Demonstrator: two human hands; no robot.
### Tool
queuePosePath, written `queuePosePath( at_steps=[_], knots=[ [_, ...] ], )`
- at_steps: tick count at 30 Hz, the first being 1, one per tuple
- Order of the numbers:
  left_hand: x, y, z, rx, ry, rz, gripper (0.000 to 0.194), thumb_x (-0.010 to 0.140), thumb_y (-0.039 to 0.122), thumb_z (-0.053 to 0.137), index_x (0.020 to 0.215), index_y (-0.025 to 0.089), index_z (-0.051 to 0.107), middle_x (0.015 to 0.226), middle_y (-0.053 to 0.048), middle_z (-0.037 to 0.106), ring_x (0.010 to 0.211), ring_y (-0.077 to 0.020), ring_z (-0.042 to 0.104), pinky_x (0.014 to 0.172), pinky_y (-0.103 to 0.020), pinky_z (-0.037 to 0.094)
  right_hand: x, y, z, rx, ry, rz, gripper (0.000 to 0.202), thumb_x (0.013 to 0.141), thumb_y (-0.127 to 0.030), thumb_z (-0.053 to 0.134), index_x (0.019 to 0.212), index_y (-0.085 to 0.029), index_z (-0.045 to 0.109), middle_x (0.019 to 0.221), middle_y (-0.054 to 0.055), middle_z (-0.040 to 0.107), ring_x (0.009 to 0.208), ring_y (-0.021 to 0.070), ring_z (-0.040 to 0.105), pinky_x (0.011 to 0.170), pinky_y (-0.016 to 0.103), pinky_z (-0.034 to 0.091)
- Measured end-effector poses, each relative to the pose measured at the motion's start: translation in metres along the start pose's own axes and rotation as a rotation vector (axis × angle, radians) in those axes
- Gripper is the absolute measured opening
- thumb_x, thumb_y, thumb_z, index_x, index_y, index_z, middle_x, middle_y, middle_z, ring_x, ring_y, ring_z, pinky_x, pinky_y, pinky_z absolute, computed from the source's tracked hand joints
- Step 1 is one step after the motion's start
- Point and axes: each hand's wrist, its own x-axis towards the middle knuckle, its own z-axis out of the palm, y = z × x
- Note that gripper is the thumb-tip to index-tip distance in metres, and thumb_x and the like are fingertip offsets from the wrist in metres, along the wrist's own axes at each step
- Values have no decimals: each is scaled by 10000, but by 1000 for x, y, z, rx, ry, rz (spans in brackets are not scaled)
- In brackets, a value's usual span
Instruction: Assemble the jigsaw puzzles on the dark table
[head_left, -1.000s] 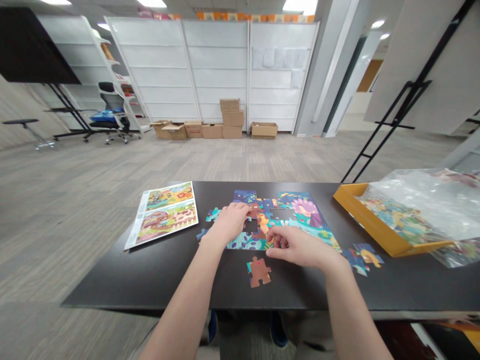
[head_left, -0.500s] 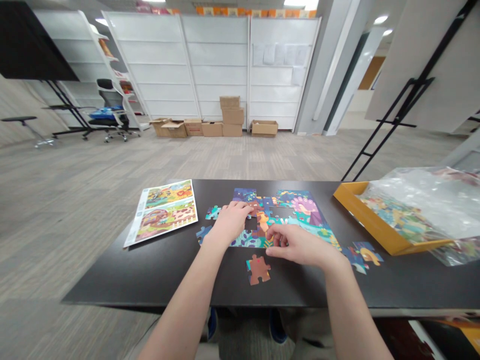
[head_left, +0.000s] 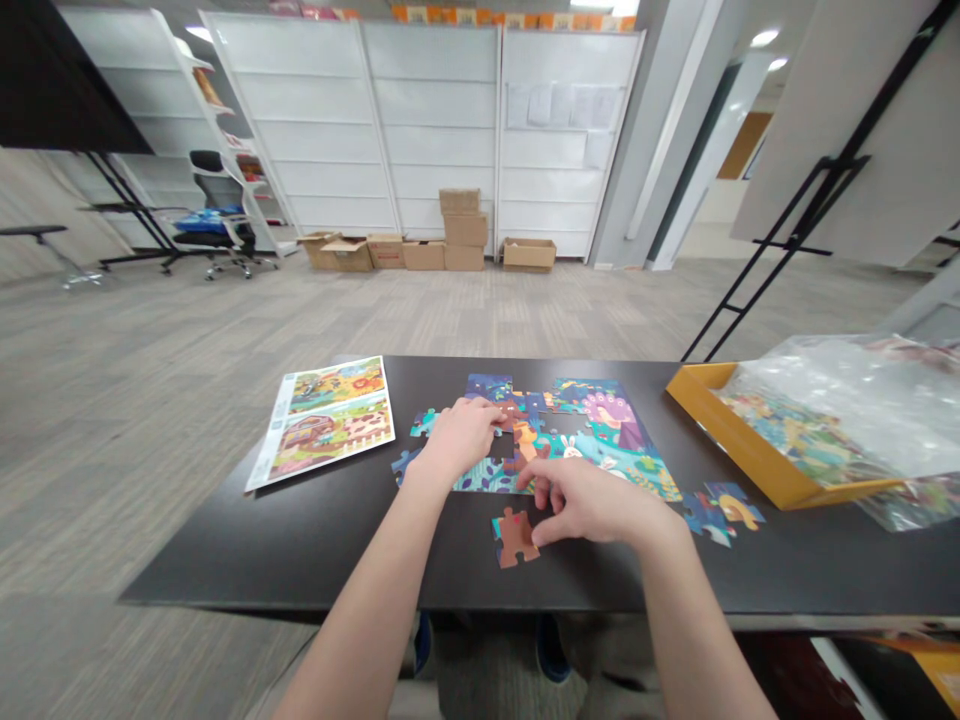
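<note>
Now, in the head view, the right hand [head_left: 589,497] has been lowered toward the loose brown piece [head_left: 515,537], which is seen on the table [head_left: 300,560] just nearer than the puzzle [head_left: 630,462]. The puzzle is flanked by a picture sheet [head_left: 330,425] and a yellow box [head_left: 757,450], and partly hidden by both hands. The right hand is held half open, thumb at the piece's edge; whether anything is gripped beneath the left hand [head_left: 459,437] cannot be told.
</note>
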Motion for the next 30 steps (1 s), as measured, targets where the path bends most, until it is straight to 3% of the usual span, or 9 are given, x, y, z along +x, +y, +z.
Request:
queuePosePath(
  at_steps=[14, 26, 30],
  knots=[
    [-3, 4, -2, 29, -7, 7, 320, 930, 150, 489, 1128, 254, 718, 1259, -93, 676, 1114, -312, 603, 922, -470, 522, -4, -15, 5, -112, -43, 21, 679, 571, -261, 873, 1201, -252, 620, 860, -28, 631, 703, 151, 560, 577, 252, 348],
    [-9, 5, -4, 109, -5, 12, 293, 971, 191, 485, 1183, 233, 682, 1234, -90, 683, 1127, -280, 607, 932, -420, 520, -3, -21, 9, -159, -34, 54, 479, 572, -266, 874, 986, -237, 635, 858, -39, 619, 692, 123, 527, 566, 239, 309],
    [-9, 1, -1, 62, 4, 42, 328, 967, 154, 458, 1188, 226, 691, 1269, -85, 680, 1170, -250, 605, 1022, -401, 488, -5, -19, 6, -119, -39, 34, 480, 559, -254, 882, 973, -226, 639, 827, -49, 614, 672, 117, 528, 563, 236, 320]
  ],
)
